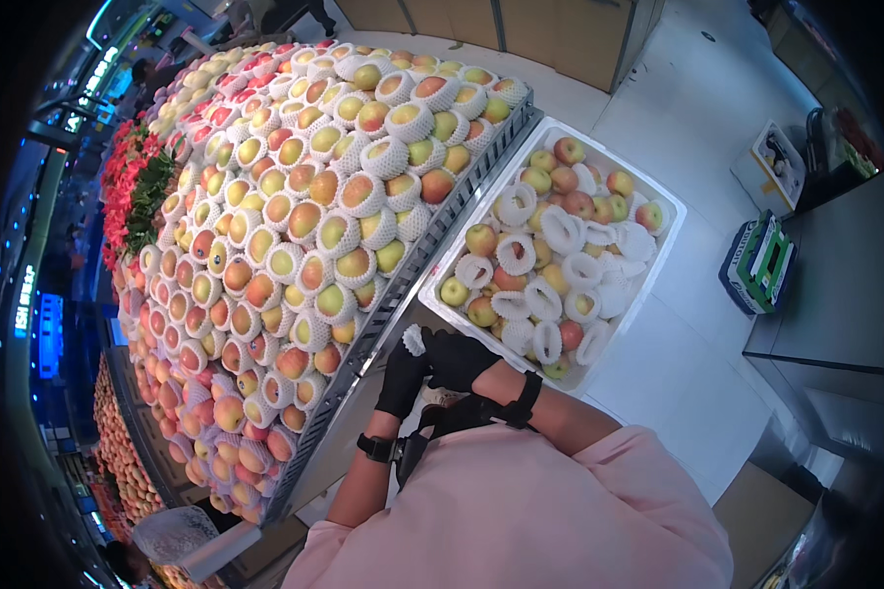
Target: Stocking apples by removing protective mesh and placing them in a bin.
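Note:
My left hand [404,375], in a black glove, is close against my right hand [457,358], also gloved in black, in front of my body. A small white foam net sleeve [414,341] shows between them at the fingertips of my left hand; whether fruit is inside is hidden. Just beyond my hands stands a white foam box [674,221] holding loose apples [579,204] and several foam net sleeves [562,229]. To the left rises a sloping display of apples [303,218], many in white foam nets.
A slotted metal rail [412,258] edges the display beside the box. Red flowers [124,191] stand at the display's far left. On the right are a green and blue carton [760,263] and a white box [770,166] on the floor. A plastic bag roll [221,552] is lower left.

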Tool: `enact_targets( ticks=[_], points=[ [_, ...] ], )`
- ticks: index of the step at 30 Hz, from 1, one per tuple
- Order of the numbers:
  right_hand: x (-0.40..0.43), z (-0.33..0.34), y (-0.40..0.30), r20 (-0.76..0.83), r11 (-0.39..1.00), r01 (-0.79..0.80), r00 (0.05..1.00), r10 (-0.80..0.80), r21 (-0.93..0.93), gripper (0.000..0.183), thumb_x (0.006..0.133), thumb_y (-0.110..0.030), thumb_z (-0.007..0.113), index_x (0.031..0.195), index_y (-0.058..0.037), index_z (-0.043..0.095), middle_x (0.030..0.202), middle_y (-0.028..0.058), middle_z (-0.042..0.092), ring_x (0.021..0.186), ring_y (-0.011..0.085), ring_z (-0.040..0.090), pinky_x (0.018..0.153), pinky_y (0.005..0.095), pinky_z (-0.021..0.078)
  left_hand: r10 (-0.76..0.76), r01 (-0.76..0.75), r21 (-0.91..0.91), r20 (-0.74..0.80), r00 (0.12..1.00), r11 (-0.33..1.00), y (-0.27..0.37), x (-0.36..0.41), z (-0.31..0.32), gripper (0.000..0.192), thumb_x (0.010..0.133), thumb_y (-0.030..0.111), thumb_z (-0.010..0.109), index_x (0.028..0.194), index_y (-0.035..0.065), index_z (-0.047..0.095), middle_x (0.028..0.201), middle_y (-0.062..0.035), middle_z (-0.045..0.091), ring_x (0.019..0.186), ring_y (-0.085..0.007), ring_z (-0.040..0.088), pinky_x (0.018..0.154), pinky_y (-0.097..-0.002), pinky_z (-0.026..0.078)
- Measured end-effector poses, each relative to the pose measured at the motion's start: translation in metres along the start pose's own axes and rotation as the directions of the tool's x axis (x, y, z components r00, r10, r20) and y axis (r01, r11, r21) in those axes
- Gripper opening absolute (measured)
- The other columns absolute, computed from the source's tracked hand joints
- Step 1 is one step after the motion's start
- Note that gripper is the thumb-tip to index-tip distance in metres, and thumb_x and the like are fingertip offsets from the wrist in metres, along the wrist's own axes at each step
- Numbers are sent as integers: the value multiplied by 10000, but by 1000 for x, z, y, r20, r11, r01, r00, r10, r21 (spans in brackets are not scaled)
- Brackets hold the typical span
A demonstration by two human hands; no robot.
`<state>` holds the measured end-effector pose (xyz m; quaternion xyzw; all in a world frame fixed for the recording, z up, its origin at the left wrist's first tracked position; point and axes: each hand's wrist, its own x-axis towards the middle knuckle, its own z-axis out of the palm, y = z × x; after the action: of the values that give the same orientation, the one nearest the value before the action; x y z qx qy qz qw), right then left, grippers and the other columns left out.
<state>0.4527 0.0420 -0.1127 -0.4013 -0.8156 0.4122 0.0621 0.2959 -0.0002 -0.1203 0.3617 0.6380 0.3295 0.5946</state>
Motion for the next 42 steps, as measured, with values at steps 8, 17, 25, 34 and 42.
enact_targets(
  ticks=[8, 17, 25, 34, 42],
  points=[
    [-14, -45, 62, -193, 987, 1, 981, 30, 160, 439, 884, -228, 649, 1240, -4, 524, 1044, 266, 664, 950, 423, 651, 807, 479, 520, -79, 154, -308, 241, 967, 939, 33, -35, -14, 545, 976, 189, 574, 1458, 32, 375, 1238, -188, 625, 1041, -279, 667, 910, -380, 553],
    [16, -212, 228, -766, 888, -455, 548, 335, 63, 431, 831, -409, 705, 996, -14, 665, 1040, 254, 666, 1004, 411, 638, 846, 486, 508, -87, 130, -310, 148, 985, 942, 8, -61, -42, 494, 980, 212, 564, 1418, 22, 434, 1168, -165, 654, 1017, -241, 669, 900, -355, 547],
    [105, -206, 331, -450, 799, -600, 721, 527, -25, 658, 748, -421, 761, 1198, 12, 556, 1100, 259, 676, 1060, 398, 649, 876, 445, 542, -116, 112, -351, 11, 993, 930, -4, -85, -57, 443, 963, 169, 587, 1365, 10, 493, 1110, -139, 673, 978, -205, 674, 858, -319, 559],
    [77, -204, 303, -686, 760, -650, 549, 477, 8, 584, 781, -410, 746, 1141, 17, 573, 1072, 286, 664, 1050, 443, 627, 899, 482, 516, -74, 66, -357, -8, 997, 932, -17, -93, -63, 353, 957, 168, 595, 1256, -19, 581, 1085, -118, 673, 954, -185, 677, 869, -320, 563],
    [54, -217, 292, -740, 924, -304, 672, 34, -234, 326, 962, -288, 544, 858, 4, 646, 866, 211, 658, 812, 396, 633, 707, 460, 496, -97, 96, -12, -119, 988, 995, -9, -87, -70, 226, 930, 227, 600, 942, 26, 702, 736, 13, 579, 583, -57, 453, 525, -218, 379]
  ],
)
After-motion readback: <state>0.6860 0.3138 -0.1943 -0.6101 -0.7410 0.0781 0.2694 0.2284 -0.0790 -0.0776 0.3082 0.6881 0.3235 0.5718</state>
